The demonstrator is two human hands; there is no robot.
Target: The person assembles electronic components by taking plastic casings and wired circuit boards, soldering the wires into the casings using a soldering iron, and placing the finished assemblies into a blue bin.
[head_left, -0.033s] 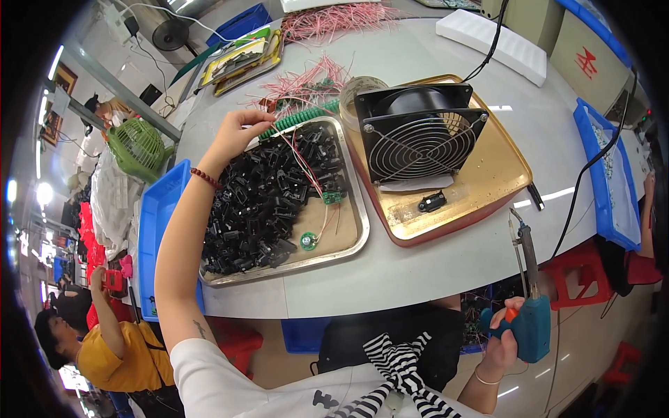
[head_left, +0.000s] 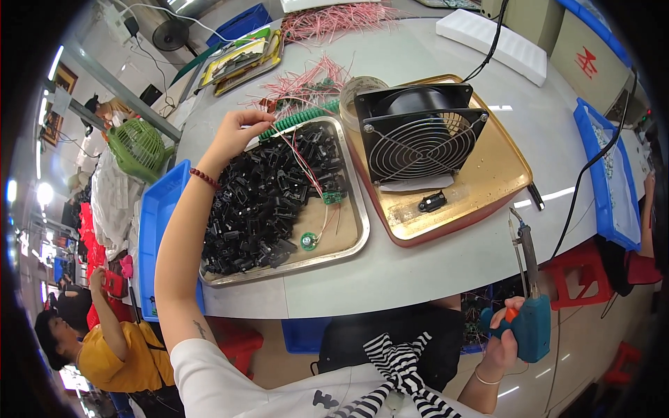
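Over the far edge of a metal tray, my left hand pinches thin red and white wires. The wires run down to a small green circuit board and a round green board, both over the tray's bare brown lining. Small black plastic housings heap up in the rest of the tray. Off the table's near edge at the right, my right hand grips a teal soldering gun with an orange trigger, its tip pointing up.
A black fan with a wire guard stands on a gold tray, beside one black housing. Red-and-white wire bundles lie behind. Blue bins flank the table; a black cable hangs right. A person in yellow is at left.
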